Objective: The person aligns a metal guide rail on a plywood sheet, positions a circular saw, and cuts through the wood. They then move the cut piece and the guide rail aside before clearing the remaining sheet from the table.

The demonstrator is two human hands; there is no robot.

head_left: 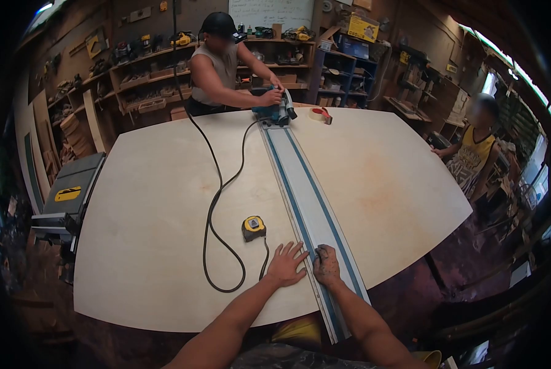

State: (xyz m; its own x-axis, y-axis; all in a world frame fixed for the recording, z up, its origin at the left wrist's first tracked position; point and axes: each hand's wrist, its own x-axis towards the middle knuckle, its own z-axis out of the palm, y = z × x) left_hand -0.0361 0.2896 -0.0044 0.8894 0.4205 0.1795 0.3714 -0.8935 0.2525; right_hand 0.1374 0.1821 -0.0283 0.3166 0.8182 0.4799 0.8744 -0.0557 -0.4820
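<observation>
My left hand lies flat on a large pale plywood sheet, fingers spread, its fingertips at the left edge of a long guide rail. My right hand rests on the rail with its fingers curled closed; whatever they may hold is hidden. Dark smudges mark the back of that hand. Left of the rail sits a yellow and black tape measure. At the rail's far end, a co-worker has both hands on a teal track saw standing on the rail.
A black power cord loops over the sheet left of the rail. A tape roll lies beside the saw. Another person stands at the right edge. Shelves of tools line the back wall; a table saw stands left.
</observation>
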